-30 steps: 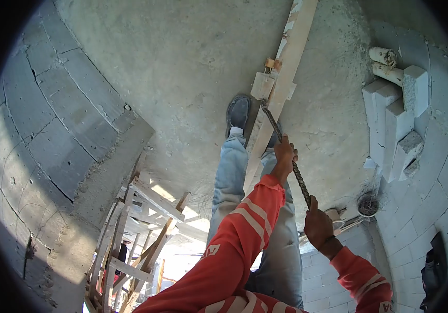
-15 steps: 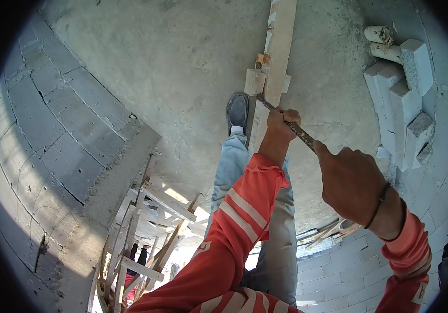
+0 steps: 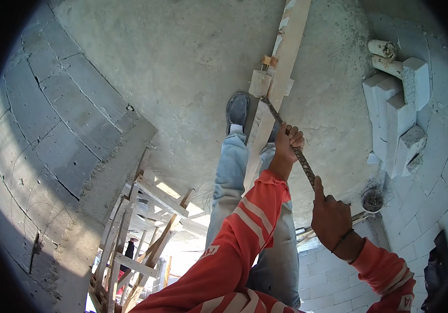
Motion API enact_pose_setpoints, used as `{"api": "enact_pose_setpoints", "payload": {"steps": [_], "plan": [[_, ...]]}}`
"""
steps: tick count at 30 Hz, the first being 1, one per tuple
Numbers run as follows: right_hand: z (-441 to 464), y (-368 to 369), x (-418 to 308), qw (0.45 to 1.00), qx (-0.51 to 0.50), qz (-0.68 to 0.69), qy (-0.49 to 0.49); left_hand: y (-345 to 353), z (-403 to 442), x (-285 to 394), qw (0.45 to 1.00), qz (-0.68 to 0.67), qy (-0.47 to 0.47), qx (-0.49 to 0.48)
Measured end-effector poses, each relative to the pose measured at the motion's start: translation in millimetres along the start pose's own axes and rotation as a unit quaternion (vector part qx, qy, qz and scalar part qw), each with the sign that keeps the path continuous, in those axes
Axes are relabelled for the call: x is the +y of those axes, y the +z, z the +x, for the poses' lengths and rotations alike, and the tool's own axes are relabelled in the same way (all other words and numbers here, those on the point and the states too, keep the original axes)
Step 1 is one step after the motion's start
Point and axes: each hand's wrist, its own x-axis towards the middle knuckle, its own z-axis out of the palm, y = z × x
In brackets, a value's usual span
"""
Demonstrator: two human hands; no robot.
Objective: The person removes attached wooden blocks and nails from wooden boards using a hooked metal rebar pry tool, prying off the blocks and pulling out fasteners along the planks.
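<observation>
A long ribbed metal bar [image 3: 303,164] slants down to the right from the wooden plank [image 3: 287,55]. My left hand [image 3: 288,142] is wrapped round the bar's middle. Lower right, my right hand [image 3: 331,219] grips the bar's near end, with the index finger stretched along it. The bar's far tip rests by a small wooden block [image 3: 260,84] at the plank's left edge. A smaller orange-brown wood piece [image 3: 269,61] sits just beyond that block.
Pale blocks [image 3: 387,120] are stacked by the right wall, near two cylinders [image 3: 386,57]. A wire bundle [image 3: 372,200] lies lower right. Wooden framing [image 3: 130,245] stands lower left, with a person partly visible behind it. My shoe [image 3: 238,110] is beside the plank.
Over the last half second, my right hand has dropped away from the camera and the bar has tilted more steeply. Both hands have kept hold of it.
</observation>
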Motion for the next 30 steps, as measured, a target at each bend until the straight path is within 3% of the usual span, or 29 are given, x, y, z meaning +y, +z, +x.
{"api": "enact_pose_setpoints", "payload": {"steps": [6,8,13,18,24,26,30], "plan": [[-22,97,-12,0.965,0.038,0.249,0.065,-35,-24,-2,0.985,0.156,-0.023,0.064],[-28,131,-4,0.963,0.048,0.256,0.076,-46,-26,-15,0.959,0.254,-0.014,0.129],[-38,210,40,0.945,0.099,0.302,0.073,-77,-15,-54,0.919,0.347,0.02,0.185],[-39,206,54,0.935,0.087,0.338,0.064,-87,-13,-57,0.931,0.336,0.032,0.137],[-32,150,32,0.908,0.105,0.402,0.059,-55,-15,-30,0.9,0.39,0.035,0.192],[-31,135,25,0.901,0.103,0.417,0.062,-54,-10,-15,0.933,0.321,0.026,0.162],[-23,146,7,0.904,0.098,0.414,0.041,-54,-10,5,0.921,0.35,-0.003,0.171]]}}
